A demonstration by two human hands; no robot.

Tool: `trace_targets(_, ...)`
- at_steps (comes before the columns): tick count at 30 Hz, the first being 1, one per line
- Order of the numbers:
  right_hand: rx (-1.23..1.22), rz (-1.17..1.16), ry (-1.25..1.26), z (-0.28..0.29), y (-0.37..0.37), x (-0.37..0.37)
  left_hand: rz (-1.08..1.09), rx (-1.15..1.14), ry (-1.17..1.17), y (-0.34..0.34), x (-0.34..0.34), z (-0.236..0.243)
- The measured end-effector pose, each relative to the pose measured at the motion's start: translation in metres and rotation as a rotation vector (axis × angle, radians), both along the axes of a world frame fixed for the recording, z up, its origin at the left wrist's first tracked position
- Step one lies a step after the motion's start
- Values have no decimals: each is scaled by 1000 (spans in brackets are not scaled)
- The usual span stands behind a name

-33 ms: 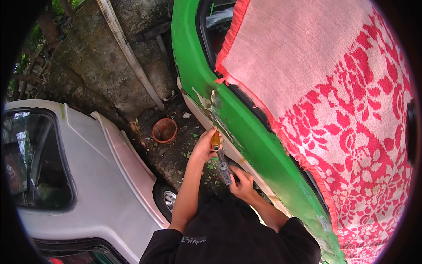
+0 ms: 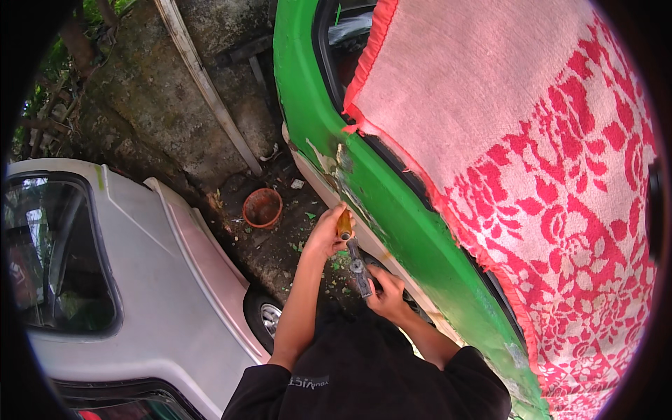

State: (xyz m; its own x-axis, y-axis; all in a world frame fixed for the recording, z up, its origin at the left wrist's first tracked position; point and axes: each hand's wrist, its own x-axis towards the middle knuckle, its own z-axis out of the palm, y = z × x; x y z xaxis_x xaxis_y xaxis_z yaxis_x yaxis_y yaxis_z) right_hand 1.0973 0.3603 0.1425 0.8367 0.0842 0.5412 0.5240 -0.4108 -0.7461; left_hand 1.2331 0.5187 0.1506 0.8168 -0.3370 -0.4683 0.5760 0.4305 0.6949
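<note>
My left hand (image 2: 327,231) is closed around the amber handle (image 2: 344,222) of a hand tool, perhaps a chisel or scraper. Its far end is hard to make out against the car body. In my right hand (image 2: 387,291) is a hammer (image 2: 358,268) with a dark grey, worn metal head. One end of that head is at or very near the butt of the amber handle; whether they touch I cannot tell. Just beyond the hands, the green car body (image 2: 413,234) has chipped paint (image 2: 343,159) and bare, rough patches along its lower edge.
A pink and red patterned cloth (image 2: 518,161) drapes over the green car. To the left stands a silver-grey car (image 2: 161,280). Between them, a reddish-brown bucket (image 2: 262,208) sits on the ground among green paint flakes. Behind it a wooden pole (image 2: 206,84) leans by the wall.
The hammer head has shifted very slightly toward me. Both hands keep their holds in nearly the same place.
</note>
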Motion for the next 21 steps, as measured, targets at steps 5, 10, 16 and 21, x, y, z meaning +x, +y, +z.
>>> trace_targets(5, -3, -20, 24, 5, 3, 4, 36, 48, 9, -5, 3, -7)
trace_targets(10, 8, -42, 66, -2, 1, 1, 9, 35, -3, -2, 6, -6)
trace_targets(16, 45, -63, 5, -9, -1, 0, -16, 40, -5, 1, 8, -12)
trace_targets(21, 22, -54, -30, -12, -5, 0, -32, -25, 0, -2, 6, -8)
